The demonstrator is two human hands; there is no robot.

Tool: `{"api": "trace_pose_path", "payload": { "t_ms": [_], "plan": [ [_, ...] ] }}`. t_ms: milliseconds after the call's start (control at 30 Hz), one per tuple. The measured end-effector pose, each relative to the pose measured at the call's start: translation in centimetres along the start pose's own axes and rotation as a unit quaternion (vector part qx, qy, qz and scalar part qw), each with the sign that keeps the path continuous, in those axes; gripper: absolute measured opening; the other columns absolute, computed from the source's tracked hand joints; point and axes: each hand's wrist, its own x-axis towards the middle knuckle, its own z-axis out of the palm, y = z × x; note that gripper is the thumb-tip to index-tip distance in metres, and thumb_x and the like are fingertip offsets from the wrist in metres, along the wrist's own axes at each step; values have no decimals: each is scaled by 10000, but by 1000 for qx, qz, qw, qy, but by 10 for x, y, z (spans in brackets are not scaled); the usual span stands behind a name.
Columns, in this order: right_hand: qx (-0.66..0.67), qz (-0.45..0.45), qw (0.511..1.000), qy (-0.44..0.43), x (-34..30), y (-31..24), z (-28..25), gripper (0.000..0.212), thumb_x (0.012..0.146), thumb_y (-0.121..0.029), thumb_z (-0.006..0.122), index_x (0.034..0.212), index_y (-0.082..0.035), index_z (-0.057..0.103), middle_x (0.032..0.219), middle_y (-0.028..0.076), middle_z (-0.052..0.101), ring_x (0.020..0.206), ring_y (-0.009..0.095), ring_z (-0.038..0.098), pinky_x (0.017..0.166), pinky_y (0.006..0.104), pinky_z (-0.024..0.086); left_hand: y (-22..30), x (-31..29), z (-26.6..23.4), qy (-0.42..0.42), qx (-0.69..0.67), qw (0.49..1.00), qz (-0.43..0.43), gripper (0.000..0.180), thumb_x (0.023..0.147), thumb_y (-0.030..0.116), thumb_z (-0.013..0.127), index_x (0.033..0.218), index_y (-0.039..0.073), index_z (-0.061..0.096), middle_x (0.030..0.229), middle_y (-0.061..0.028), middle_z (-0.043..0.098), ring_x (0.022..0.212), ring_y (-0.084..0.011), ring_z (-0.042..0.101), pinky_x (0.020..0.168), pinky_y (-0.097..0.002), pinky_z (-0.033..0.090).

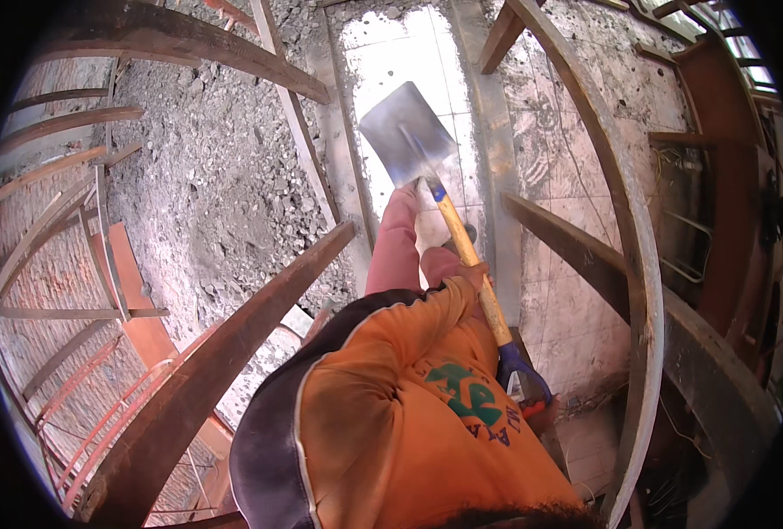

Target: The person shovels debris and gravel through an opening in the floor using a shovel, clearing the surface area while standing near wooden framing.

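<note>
A shovel (458,229) with a square metal blade, a yellow wooden shaft and a blue D-shaped grip slants across the middle of the view. My left hand (473,277) is wrapped round the lower half of the shaft, its orange-sleeved arm crossing in front of my body. Close against my right side, my right hand (543,414) is closed at the D-grip (533,388); its fingers are partly hidden and slightly blurred. The blade (407,128) lies flat over the bright tiled strip (387,53), just beyond my foot, and no rubble shows on it.
Grey rubble (224,194) covers the ground to the left. Wooden beams (259,344) cross both sides, with a long curved-looking timber (625,220) close on the right. Dirty tiles (559,150) lie right of a raised grey strip (495,150). Red-brown panels (731,176) stand far right.
</note>
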Motion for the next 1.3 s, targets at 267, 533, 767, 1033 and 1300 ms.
{"api": "trace_pose_path", "payload": {
  "t_ms": [267,533,767,1033,1300],
  "plan": [
    [42,38,995,87,8,15,181,521,850,-558,376,590,-108,356,520,31,357,458,191,398,461,344,380,39,160,-13,86,205,973,-62,241,725,161,649,790,-55,563,620,-121,569,483,-223,556,463,-351,461],
    [75,99,987,99,31,51,315,497,812,-594,422,639,-131,370,547,11,363,496,181,406,482,334,384,184,247,-21,115,290,950,-31,242,733,108,644,844,-81,541,618,-121,556,470,-228,541,422,-350,434],
    [187,133,973,-26,125,59,607,465,797,-579,422,717,-132,322,584,6,350,486,161,367,472,317,369,486,405,47,24,413,909,53,231,772,82,626,877,-100,531,569,-132,528,442,-240,510,393,-371,436],
    [180,39,983,-4,186,97,606,443,827,-560,384,638,-161,337,511,-24,314,436,129,325,434,283,329,463,454,32,105,310,931,159,288,726,18,618,930,-89,446,627,-132,521,451,-222,516,375,-344,424],
    [137,12,991,-5,212,80,585,416,836,-534,410,760,-126,386,540,8,350,454,157,364,440,316,351,472,404,51,57,110,990,72,226,734,49,616,880,-39,469,597,-101,510,480,-249,494,409,-359,391]
  ]
}}
